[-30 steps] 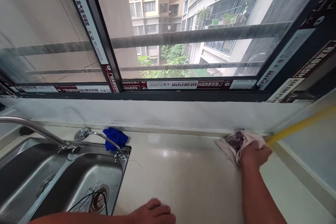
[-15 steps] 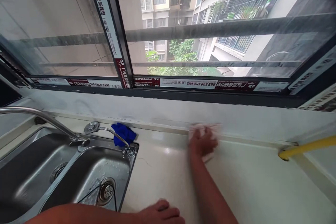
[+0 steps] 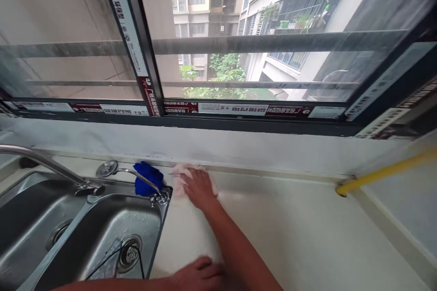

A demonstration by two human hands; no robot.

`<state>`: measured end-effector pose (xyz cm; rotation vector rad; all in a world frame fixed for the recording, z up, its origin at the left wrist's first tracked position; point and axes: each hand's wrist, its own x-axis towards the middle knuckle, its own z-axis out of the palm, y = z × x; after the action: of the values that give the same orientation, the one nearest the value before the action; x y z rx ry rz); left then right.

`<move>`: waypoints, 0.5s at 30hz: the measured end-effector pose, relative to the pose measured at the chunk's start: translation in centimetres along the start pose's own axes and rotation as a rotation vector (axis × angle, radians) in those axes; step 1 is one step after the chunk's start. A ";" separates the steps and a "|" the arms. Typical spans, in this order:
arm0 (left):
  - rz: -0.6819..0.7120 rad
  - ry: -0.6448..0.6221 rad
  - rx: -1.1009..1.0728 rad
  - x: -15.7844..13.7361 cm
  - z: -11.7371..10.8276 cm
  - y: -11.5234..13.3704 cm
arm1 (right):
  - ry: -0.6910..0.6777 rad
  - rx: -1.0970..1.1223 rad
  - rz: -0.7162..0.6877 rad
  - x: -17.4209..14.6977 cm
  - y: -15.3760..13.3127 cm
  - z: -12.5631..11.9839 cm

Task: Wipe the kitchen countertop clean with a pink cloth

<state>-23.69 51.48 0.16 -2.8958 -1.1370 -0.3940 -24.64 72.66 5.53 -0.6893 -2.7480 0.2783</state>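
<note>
My right hand point(image 3: 200, 187) presses a pale pink cloth point(image 3: 180, 186) onto the white countertop point(image 3: 266, 227), close to the raised back edge and just right of the blue cloth point(image 3: 147, 178). Its fingers lie over the pink fabric and hide part of it. At the bottom of the head view, my left hand point(image 3: 200, 275) rests on the counter near the sink's right side. No object shows in it, and its fingers are loosely extended, with the lower part cut off by the frame.
A double steel sink point(image 3: 112, 209) with a curved faucet point(image 3: 44, 159) takes up the left. A thin drinking-water tap point(image 3: 141, 177) bends over the blue cloth. In the right basin lie clear plastic and a black cord. A yellow pipe point(image 3: 382, 175) enters at right, below the window.
My right hand has slid the pink cloth left along the counter's back edge, toward the blue cloth. My left hand stays low on the counter. The view has shifted slightly right.
</note>
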 end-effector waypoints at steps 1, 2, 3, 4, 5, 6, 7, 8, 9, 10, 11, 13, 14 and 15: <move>-0.002 0.013 0.003 0.0 -0.5 0.1 | 0.004 -0.017 0.055 -1.7 2.3 -1.0; -0.003 0.023 0.007 0.0 -1.1 0.2 | 0.012 -0.036 0.125 -3.6 4.7 -2.0; -0.001 0.030 0.010 0.1 -1.7 0.3 | 0.023 -0.057 0.205 -5.6 7.2 -3.1; 0.001 0.034 0.009 0.1 -2.3 0.3 | 0.037 -0.077 0.290 -7.6 9.7 -4.2; 0.004 0.032 0.005 0.2 -2.8 0.4 | 0.056 -0.098 0.380 -9.6 12.1 -5.3; 0.006 0.025 -0.001 0.3 -3.2 0.4 | 0.079 -0.119 0.473 -11.5 14.4 -6.2; 0.006 0.016 -0.006 0.4 -3.5 0.4 | 0.103 -0.138 0.563 -13.2 16.6 -7.1; 0.006 0.006 -0.010 0.5 -3.7 0.4 | 0.124 -0.154 0.649 -14.8 18.7 -8.0; 0.010 -0.004 -0.008 0.6 -3.7 0.4 | 0.141 -0.166 0.729 -16.2 20.7 -8.7; 0.013 -0.011 -0.001 0.6 -3.6 0.4 | 0.156 -0.174 0.806 -17.5 22.5 -9.5; 0.018 -0.013 0.011 0.5 -3.4 0.3 | 0.166 -0.179 0.879 -18.7 24.3 -10.2; 0.020 -0.005 0.042 0.3 -2.8 0.2 | 0.166 -0.172 0.997 -20.6 27.5 -11.5; 0.018 -0.003 0.053 0.2 -2.5 0.0 | 0.155 -0.162 1.036 -21.4 28.8 -12.0; 0.018 -0.007 0.054 0.0 -2.4 -0.1 | 0.139 -0.150 1.058 -22.1 29.8 -12.4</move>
<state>-24.30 51.30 2.45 -2.8612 -1.1031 -0.3476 10.74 89.15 4.36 -2.0517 -2.0305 0.2122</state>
